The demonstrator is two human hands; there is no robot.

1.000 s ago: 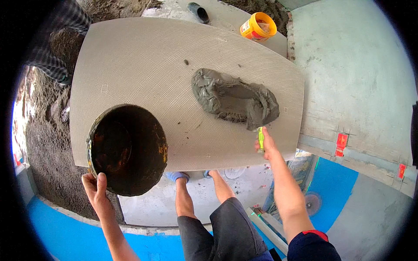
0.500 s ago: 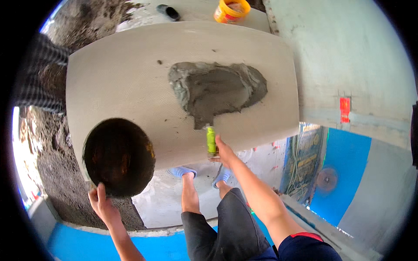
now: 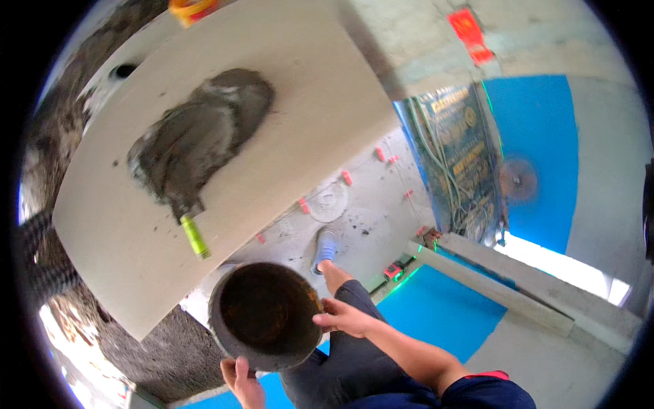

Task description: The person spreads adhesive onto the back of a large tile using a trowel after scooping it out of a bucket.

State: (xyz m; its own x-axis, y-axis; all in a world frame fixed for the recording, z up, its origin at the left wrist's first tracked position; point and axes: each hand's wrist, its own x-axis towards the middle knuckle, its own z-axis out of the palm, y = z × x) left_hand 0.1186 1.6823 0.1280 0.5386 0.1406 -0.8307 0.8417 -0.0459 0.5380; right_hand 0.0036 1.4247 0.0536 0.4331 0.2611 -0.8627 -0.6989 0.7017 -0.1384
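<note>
"Grey mortar point(image 3: 197, 140) on a big pale slab point(image 3: 306, 82): where does it sit in the head view?"

"Around the slab's middle, in one long patch, apart from every edge and a little nearer the far one."

"And the trowel point(image 3: 195, 236)?"

"Its yellow-green handle points from the patch toward the slab's near edge, with the blade end at the mortar. How deep the blade sits, I can't tell. Neither hand touches it."

"So what is each grip doing?"

"Both are on the dark bucket point(image 3: 266, 307). The left hand point(image 3: 243, 383) pinches its lower side, fingers near the rim; the right hand point(image 3: 344, 318) clasps its right side, thumb over the rim. They hold it just off the slab's near edge, mouth facing up at the camera."

"How far along does it look?"

"I'd judge the bucket as good as emptied: inside I see only a dark coating and rusty patches. The mortar is out on the slab and partly flattened, though lumpy toward its right end. Wide areas toward the slab's right edge and near left corner are bare, so the spreading seems only begun."

"Anything beside the slab?"

"A yellow pail point(image 3: 193, 9) past the far edge, cut off by the frame, and orange clips point(image 3: 347, 178) on the floor beyond the near edge."
</note>
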